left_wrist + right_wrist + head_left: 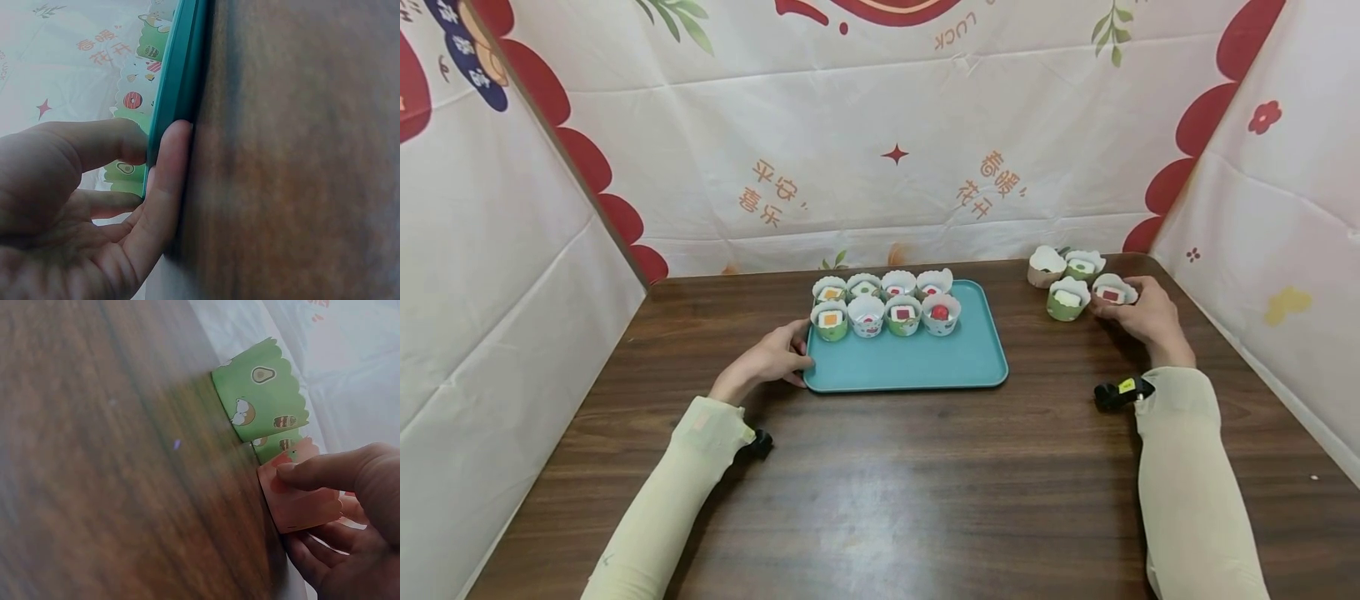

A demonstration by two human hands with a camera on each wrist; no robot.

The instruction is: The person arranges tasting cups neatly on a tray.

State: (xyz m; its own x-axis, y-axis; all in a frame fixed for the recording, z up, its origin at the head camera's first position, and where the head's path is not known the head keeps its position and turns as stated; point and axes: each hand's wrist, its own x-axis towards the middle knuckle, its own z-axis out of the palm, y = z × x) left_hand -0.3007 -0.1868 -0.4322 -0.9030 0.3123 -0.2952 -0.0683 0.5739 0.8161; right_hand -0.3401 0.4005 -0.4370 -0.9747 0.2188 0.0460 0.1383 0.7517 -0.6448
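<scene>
At the left edge of a teal tray (910, 367), my left hand (777, 354) grips the rim; up close, its fingertips press the tray's side wall (178, 75). Several paper baking cups stand in two rows on the tray, among them a green cup with an orange-topped white piece (831, 319) and a cup with a red ball (940, 312). My right hand (1146, 317) pinches a pink paper cup (300, 500) between thumb and fingers. Inside that cup lies a white piece with a dark red square (1109, 295). A green cup (259, 394) stands beside it.
Left of my right hand are a green cup with a whitish piece (1066, 310), another green cup (1082, 267) and a brown-sided cup (1045, 268). The wooden table (880, 475) meets a printed white cloth (880, 167) at the back and sides.
</scene>
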